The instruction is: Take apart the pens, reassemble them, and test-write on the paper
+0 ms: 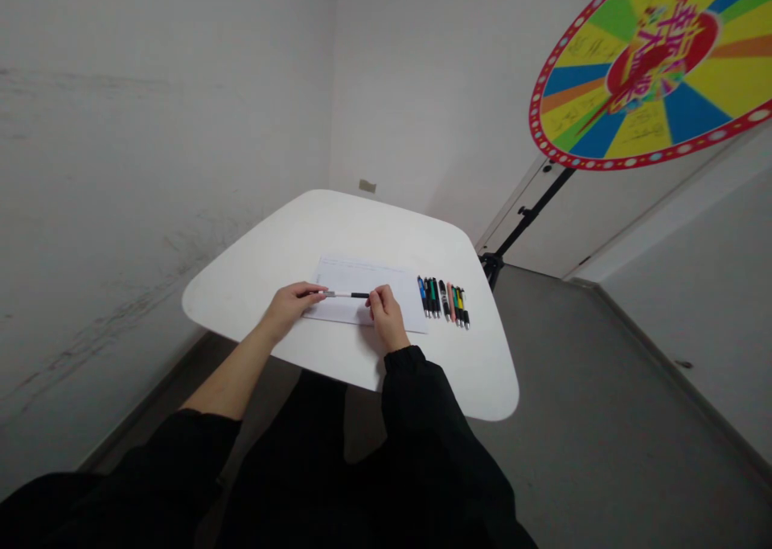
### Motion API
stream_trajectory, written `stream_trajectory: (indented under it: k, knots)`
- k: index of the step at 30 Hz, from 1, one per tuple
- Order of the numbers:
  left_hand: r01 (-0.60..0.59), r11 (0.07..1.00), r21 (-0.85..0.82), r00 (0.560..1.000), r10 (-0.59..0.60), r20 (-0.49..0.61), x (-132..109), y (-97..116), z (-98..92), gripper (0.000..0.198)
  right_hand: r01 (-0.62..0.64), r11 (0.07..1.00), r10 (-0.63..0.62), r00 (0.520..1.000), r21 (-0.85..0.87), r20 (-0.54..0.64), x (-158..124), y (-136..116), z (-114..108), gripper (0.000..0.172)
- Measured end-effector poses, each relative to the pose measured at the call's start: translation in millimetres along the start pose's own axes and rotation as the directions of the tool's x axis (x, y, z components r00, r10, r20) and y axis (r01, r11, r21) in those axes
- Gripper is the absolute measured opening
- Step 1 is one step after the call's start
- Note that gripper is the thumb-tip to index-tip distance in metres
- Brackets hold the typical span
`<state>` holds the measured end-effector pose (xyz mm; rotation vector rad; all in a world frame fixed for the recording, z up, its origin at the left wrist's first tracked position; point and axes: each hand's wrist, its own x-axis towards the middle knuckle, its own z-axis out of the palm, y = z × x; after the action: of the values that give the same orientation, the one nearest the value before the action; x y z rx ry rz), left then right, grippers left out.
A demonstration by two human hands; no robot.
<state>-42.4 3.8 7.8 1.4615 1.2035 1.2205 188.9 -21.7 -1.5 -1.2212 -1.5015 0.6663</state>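
Tabletop [301, 235]: white, smooth, with rounded corners.

One white sheet of paper [355, 280] lies flat about the middle of the tabletop, nearer the near edge than the far one, its long sides roughly in line with the near edge.

A row of pens [443, 300] lies just beside the sheet's right edge, toward the right edge of the tabletop. The pens lie packed side by side, each pointing from near to far. Barrel colours noted: blue, black, green, pink, yellow.

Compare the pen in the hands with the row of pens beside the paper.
The held pen lies crosswise, gripped at its ends by the left hand and right hand; the row of pens points away, untouched. The held pen is over the paper; the row of pens lies right of it.
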Motion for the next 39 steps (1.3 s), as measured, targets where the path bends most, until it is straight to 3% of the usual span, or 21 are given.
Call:
stream_trajectory:
  k: [8,16,20,24,34,39]
  knots:
    - [0.017,1.0,0.018,1.0,-0.017,0.025,-1.1,-0.4,-0.4,0.035,0.051,0.992,-0.057,0.997,-0.113,-0.046,1.6,-2.0,-2.1,0.045]
    - [-0.001,1.0,0.025,0.999,0.0,0.054,-0.4,-2.7,-1.5,0.034,-0.058,0.997,0.055,0.997,-0.054,-0.054,0.6,-0.6,-1.9,0.06]
    - [0.004,1.0,0.022,0.999,-0.005,0.052,-2.0,2.2,-1.3,0.033,-0.033,0.999,0.033,0.992,0.002,-0.119,2.3,-3.6,-1.1,0.048]
    - [0.017,1.0,0.016,0.998,-0.017,0.056,-3.0,5.3,-1.0,0.034,-0.111,0.973,0.14,0.981,0.205,-0.133,4.2,-6.0,0.6,0.027]
    - [0.005,1.0,0.003,1.0,-0.005,-0.014,0.4,0.6,-0.1,0.037,-0.124,0.912,0.153,0.987,0.39,-0.043,5.6,-2.0,1.8,0.024]
    - [-0.018,0.999,0.029,1.0,0.019,-0.021,0.6,1.0,-0.4,0.035,-0.127,0.944,0.141,0.99,0.305,-0.025,4.9,-0.4,2.0,0.021]
